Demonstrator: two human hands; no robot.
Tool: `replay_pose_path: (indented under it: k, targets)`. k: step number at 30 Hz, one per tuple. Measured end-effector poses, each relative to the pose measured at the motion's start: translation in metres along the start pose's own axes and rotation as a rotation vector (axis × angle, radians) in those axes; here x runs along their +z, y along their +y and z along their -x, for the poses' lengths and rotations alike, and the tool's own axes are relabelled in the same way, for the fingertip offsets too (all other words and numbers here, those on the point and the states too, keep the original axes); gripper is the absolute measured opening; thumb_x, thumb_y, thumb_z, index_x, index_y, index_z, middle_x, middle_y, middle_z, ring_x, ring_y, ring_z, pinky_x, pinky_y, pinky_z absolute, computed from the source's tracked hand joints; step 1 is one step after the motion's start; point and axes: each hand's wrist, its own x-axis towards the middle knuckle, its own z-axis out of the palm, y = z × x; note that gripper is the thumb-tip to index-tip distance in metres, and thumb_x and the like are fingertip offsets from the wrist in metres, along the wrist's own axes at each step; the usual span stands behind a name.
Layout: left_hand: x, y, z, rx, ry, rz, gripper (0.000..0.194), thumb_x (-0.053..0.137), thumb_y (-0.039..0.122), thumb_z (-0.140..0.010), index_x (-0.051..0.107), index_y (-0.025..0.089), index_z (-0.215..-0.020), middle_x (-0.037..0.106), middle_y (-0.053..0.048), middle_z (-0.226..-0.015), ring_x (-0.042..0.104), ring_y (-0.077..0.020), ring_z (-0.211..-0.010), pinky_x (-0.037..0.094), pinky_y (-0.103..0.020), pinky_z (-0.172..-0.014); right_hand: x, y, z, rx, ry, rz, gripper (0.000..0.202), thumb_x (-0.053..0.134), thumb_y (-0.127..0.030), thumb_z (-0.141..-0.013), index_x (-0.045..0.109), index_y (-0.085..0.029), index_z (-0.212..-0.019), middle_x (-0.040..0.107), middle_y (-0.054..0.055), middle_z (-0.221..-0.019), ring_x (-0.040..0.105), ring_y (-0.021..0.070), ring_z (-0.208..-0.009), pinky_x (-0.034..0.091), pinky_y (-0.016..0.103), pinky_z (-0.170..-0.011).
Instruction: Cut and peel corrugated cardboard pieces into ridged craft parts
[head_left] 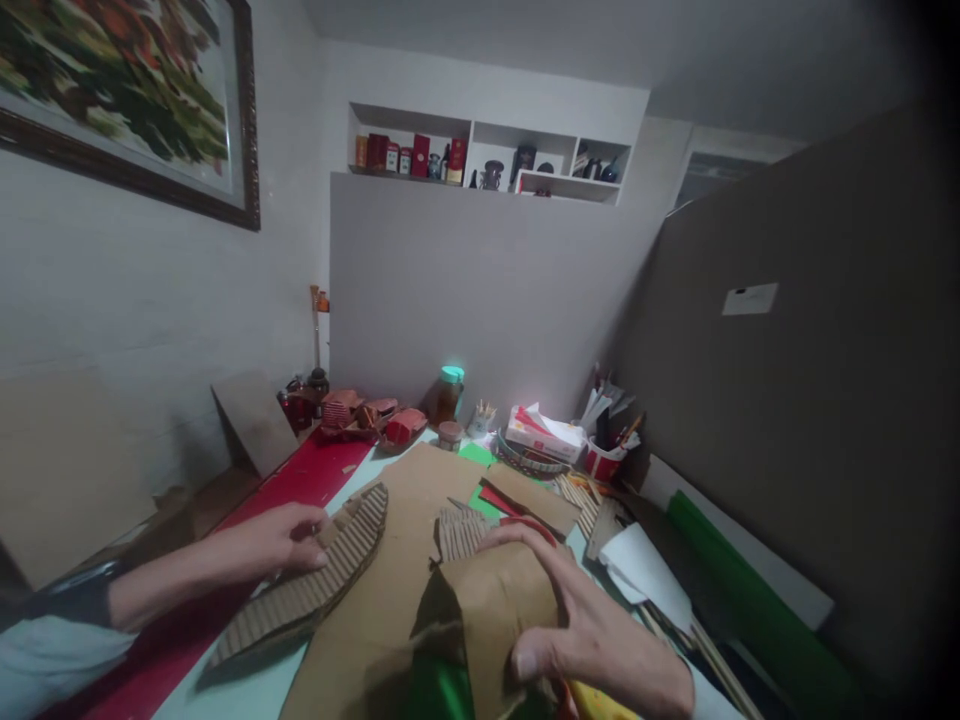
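Observation:
My left hand (279,538) pinches the upper end of a long curved strip of corrugated cardboard (307,590) that lies on the table at the left. My right hand (581,625) grips a folded piece of plain brown cardboard (495,610), thumb on its near face, fingers over its top edge. A small ribbed cardboard piece (459,533) sits just behind that fold. A large flat brown sheet (405,570) lies beneath both. Something green and shiny (439,692) shows below the folded piece.
A red mat (300,480) covers the table's left side. At the back stand a jar with a teal lid (448,392), a tissue box (544,432), a red pen cup (604,455) and red craft pieces (360,415). A green roll (750,600) and white paper (645,570) lie right.

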Motion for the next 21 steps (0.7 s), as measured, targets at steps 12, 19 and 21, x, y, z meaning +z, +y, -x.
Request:
replay_pose_path:
  k: [12, 19, 21]
  targets:
    - [0.021, 0.052, 0.018, 0.152, 0.121, -0.076, 0.021, 0.061, 0.037, -0.091, 0.066, 0.017, -0.091, 0.068, -0.002, -0.092, 0.066, -0.0223, -0.090, 0.052, -0.044, -0.083, -0.010, -0.008, 0.022, 0.001, 0.124, -0.175, 0.076, 0.082, -0.061, -0.061, 0.054, -0.023, -0.121, 0.061, 0.009, -0.123, 0.056, 0.0357, -0.115, 0.047, 0.043, -0.092]
    - [0.054, 0.103, 0.010, 0.239, -0.036, 0.120, 0.019, 0.056, 0.026, -0.086, 0.070, 0.022, -0.098, 0.074, -0.002, -0.099, 0.065, -0.0266, -0.105, 0.048, -0.041, -0.095, -0.004, -0.016, 0.016, -0.040, 0.108, -0.197, 0.073, 0.086, -0.052, -0.061, 0.054, -0.025, -0.120, 0.066, 0.005, -0.110, 0.063, 0.0311, -0.103, 0.053, 0.039, -0.082]
    - [0.060, 0.112, 0.007, 0.269, -0.086, 0.205, 0.025, 0.057, 0.025, -0.085, 0.071, 0.026, -0.106, 0.076, 0.001, -0.109, 0.066, -0.0241, -0.105, 0.048, -0.034, -0.095, 0.002, -0.007, 0.010, -0.038, 0.065, -0.221, 0.073, 0.089, -0.047, -0.059, 0.053, -0.025, -0.119, 0.067, 0.004, -0.106, 0.066, 0.0287, -0.098, 0.055, 0.037, -0.077]
